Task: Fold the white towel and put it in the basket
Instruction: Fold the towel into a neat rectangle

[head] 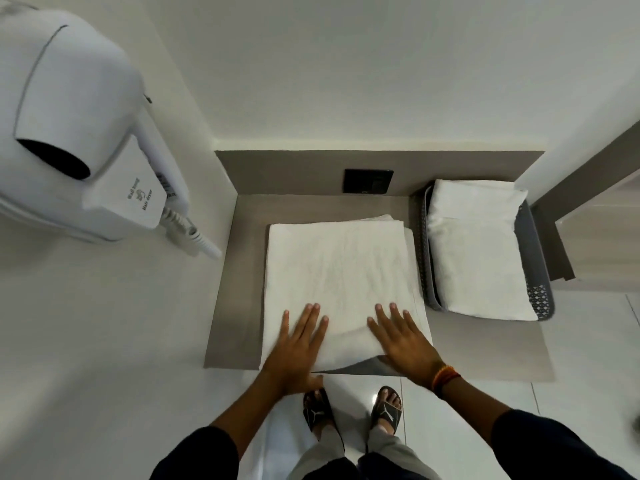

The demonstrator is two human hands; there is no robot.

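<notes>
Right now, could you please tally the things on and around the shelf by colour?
White: 3, the towel on the shelf, the folded towel in the basket, the wall hair dryer
Grey: 1, the basket
Black: 1, the wall socket plate
Total: 5

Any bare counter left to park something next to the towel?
Bare strips: between towel and left wall; behind it below the black wall plate; front right corner before the basket. Basket is full with a folded towel; both hands press the near edge.
</notes>
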